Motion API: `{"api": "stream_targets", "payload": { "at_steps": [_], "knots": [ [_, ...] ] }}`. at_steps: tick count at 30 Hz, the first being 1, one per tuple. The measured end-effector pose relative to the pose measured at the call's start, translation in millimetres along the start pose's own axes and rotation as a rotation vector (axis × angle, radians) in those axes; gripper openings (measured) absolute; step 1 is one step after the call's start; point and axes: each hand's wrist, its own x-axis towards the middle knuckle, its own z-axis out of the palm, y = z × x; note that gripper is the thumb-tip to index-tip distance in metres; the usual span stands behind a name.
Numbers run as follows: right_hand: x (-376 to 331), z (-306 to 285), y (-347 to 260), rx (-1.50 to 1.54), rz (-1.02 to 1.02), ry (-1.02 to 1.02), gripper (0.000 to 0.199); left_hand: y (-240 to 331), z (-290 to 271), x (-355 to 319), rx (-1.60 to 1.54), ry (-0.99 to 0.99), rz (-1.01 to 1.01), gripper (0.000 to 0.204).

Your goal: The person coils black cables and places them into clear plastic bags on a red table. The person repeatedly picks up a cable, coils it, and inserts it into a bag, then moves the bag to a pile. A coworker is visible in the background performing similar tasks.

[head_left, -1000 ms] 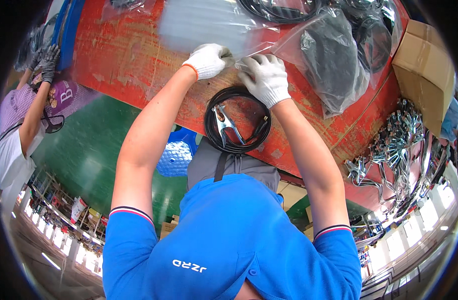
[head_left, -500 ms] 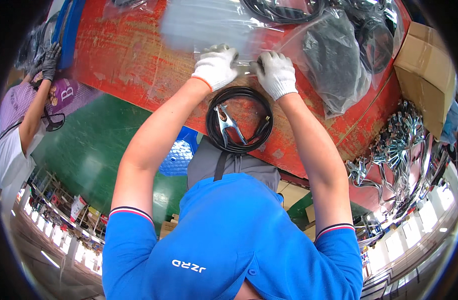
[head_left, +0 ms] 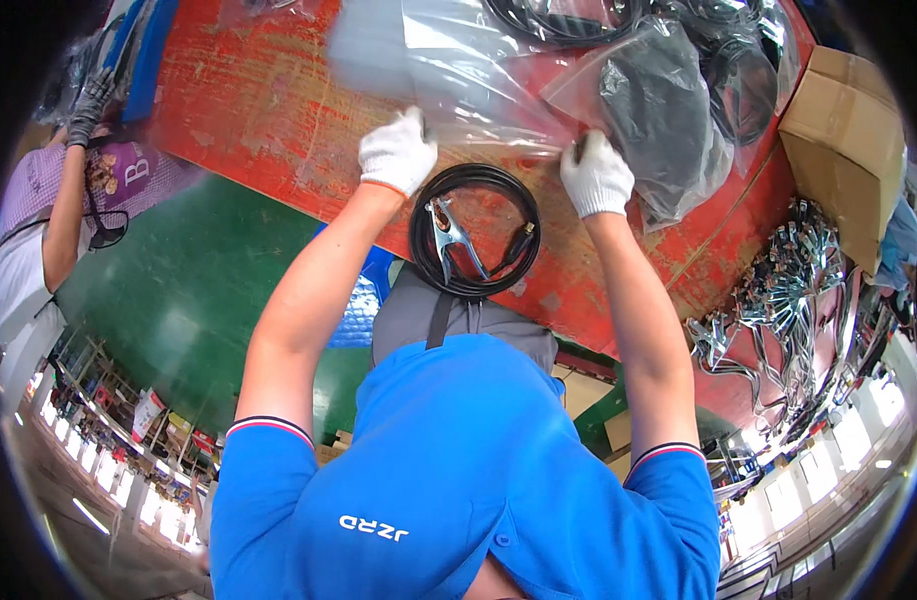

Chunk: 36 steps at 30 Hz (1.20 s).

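Both my hands wear white knitted gloves. My left hand (head_left: 398, 153) and my right hand (head_left: 596, 175) are closed on opposite ends of the near edge of a clear plastic bag (head_left: 488, 112). The edge is stretched between them over the red table. Just on the near side of the bag lies a coil of black cable (head_left: 531, 262) near the table's front edge. Inside the coil rests a silver ground clamp (head_left: 450, 238), with a brass-tipped connector (head_left: 523, 236) at the right. Neither hand touches the coil.
More clear bags (head_left: 368, 50) lie beyond. Bagged dark goods (head_left: 658, 105) and bagged black cables (head_left: 568, 20) sit at the far right. A cardboard box (head_left: 843, 150) stands right, near a heap of metal clamps (head_left: 778, 290). A co-worker's gloved hand (head_left: 90, 105) is at far left.
My hands have moved apart, left hand leftward and right hand rightward, drawing the bag's near edge out between them. The cable coil still lies in front of me.
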Motion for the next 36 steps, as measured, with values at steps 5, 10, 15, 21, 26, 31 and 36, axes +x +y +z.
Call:
{"api": "stream_targets", "payload": {
  "at_steps": [5, 10, 15, 21, 26, 31, 36],
  "knots": [
    [-24.1, -7.8, -8.4, -0.015, 0.140, -0.214, 0.036, -0.8, 22.7, -19.4, -0.057, 0.013, 0.088, 0.033],
    [-12.7, -4.9, -11.5, 0.029, 0.146, -0.133, 0.031, -4.6, 10.8, -20.1, -0.074, 0.074, 0.086, 0.032],
    [-29.3, -5.1, -11.4, 0.191, 0.231, -0.277, 0.047, -10.6, 13.0, -28.8, -0.098, 0.017, 0.050, 0.033],
    [-81.9, -1.4, -41.5, 0.300, 0.176, -0.429, 0.056, -9.8, 30.9, -67.3, -0.153, -0.118, 0.042, 0.040],
    [-90.2, 15.2, -43.7, 0.349, 0.178, -0.340, 0.058, -7.6, 30.0, -67.5, -0.183, -0.125, 0.052, 0.042],
    [-92.3, 12.6, -39.3, 0.583, 0.224, -0.377, 0.060, -9.2, 32.8, -72.0, -0.232, -0.104, 0.037, 0.048],
    [-110.2, 53.0, -40.3, 0.895, 0.503, -0.259, 0.065, -14.9, 60.0, -68.9, -0.684, -0.081, -0.286, 0.069]
  ]
}}
